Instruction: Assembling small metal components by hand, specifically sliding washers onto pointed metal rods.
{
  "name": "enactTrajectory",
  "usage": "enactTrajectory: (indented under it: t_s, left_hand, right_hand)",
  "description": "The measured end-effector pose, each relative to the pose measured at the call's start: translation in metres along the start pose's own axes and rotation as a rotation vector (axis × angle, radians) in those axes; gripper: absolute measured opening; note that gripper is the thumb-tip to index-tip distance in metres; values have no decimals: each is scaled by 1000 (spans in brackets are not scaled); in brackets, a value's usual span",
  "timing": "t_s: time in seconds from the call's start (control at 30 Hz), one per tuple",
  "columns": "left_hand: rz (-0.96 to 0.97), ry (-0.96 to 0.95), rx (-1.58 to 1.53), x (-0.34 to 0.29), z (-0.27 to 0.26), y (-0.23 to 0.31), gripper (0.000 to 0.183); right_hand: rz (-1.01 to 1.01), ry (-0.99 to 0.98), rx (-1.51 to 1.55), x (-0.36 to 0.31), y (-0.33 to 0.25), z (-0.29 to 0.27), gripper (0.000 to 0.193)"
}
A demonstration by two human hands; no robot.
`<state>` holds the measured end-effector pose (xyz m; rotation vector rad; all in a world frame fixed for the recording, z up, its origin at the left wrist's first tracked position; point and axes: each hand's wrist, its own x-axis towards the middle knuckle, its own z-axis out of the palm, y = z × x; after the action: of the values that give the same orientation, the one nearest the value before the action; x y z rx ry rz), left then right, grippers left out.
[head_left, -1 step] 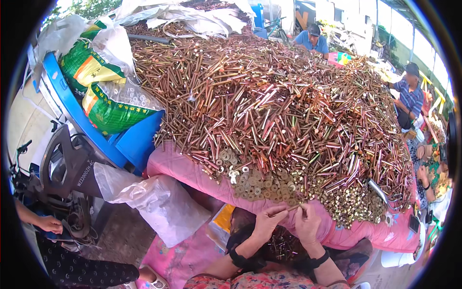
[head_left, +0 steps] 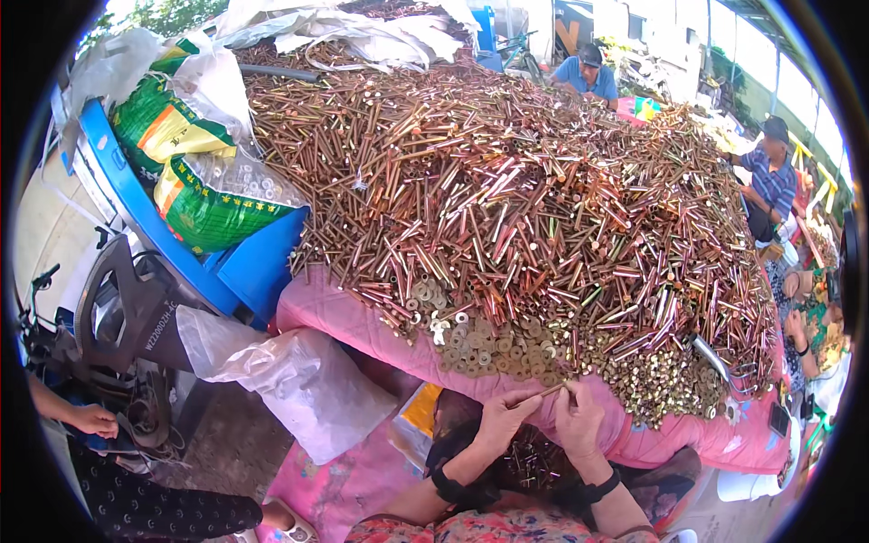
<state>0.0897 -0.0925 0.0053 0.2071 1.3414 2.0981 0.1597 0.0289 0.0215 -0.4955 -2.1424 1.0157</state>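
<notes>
My left hand (head_left: 502, 422) is closed around one end of a thin, brass-coloured bolt (head_left: 551, 390). At the bolt's other end, the fingers of my right hand (head_left: 579, 418) are pinched; whether a small nut or washer is in them is too small to tell. Just beyond both hands lie flat round washers (head_left: 493, 348) in a loose heap. To their right is a heap of small shiny nuts (head_left: 665, 385). Behind these rises a big mound of coppery bolts and tubes (head_left: 507, 199). Below my hands, more bolts (head_left: 529, 462) lie in a dark hollow at my lap.
A pink quilt (head_left: 362, 342) edges the mound. A metal hand rake (head_left: 715, 360) rests at the right. To the left are a translucent plastic sack (head_left: 312, 389), a green sack (head_left: 204, 204) and a blue cart (head_left: 145, 217). Other people sit behind and right; another's hand (head_left: 95, 421) is at left.
</notes>
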Motion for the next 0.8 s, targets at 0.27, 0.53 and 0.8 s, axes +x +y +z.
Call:
enactTrajectory:
  t_s: [0.27,0.53,0.8]
  left_hand:
    - [-126,103,77,-9,-14,3,19]
    - [-269,7,-61,6,-23,17,22]
    - [-175,109,-114,4,-17,18,20]
  right_hand:
    - [-406,-91,-84,12,-14,6,20]
    - [-251,-369,31,38,-8,9,13]
    - [-106,-82,-598,88,42,23,18]
